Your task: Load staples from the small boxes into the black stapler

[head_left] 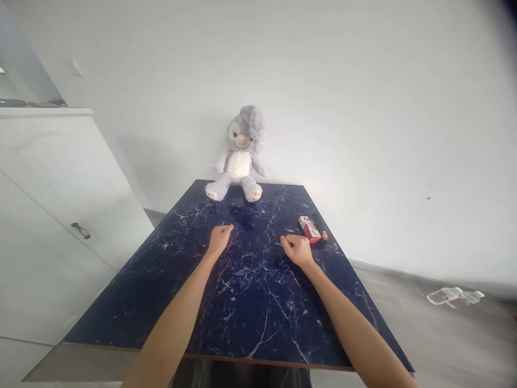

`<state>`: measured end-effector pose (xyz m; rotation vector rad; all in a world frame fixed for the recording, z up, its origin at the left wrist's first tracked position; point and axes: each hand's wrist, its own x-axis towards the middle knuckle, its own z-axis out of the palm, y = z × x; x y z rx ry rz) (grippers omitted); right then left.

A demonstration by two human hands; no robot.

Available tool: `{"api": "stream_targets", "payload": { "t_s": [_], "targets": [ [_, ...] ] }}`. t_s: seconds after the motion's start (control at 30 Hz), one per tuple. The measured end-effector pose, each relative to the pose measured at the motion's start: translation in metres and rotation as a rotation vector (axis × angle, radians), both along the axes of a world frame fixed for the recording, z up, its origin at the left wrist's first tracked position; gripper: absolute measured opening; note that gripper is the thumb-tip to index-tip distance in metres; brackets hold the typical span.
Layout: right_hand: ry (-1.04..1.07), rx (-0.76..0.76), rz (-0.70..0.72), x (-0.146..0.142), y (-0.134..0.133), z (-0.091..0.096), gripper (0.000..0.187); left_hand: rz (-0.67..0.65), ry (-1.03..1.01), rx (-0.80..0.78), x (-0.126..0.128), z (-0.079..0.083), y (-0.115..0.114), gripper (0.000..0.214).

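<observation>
My left hand (220,238) is closed in a fist over the left-middle of the dark blue marble-patterned table (250,302), thumb side up. Across from it, my right hand (298,249) makes a fist too, with its fingers curled in. Nothing shows in either one. Just beyond the right fist lies a small red and white box (310,229), nearest to that hand. Beside the box is a black object with an orange part (320,227), its kind unclear. At the far edge a lilac plush toy (239,161) with a white belly sits against the wall.
A white cabinet (48,215) with a dark handle (81,230) stands left of the table. Behind the table rises a pale wall (343,97). Clear plastic bottles (454,296) lie on the grey floor to the right.
</observation>
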<state>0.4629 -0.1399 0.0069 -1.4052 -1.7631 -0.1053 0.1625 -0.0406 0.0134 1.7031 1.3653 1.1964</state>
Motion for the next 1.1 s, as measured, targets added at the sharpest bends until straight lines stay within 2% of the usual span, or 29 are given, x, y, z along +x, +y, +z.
{"api": "stream_targets", "payload": {
  "t_s": [0.83,0.97,1.1],
  "targets": [
    [-0.014,0.008,-0.016,0.002,-0.001,-0.002,0.051,-0.026,0.01,0.01,0.003,0.002,-0.002,0.053],
    [-0.049,0.091,-0.07,0.006,-0.001,-0.001,0.049,-0.011,-0.004,0.02,0.001,-0.001,0.0,0.053],
    [-0.096,0.228,-0.198,0.013,0.0,0.004,0.042,-0.01,-0.005,0.04,-0.001,-0.004,-0.001,0.053]
  ]
}}
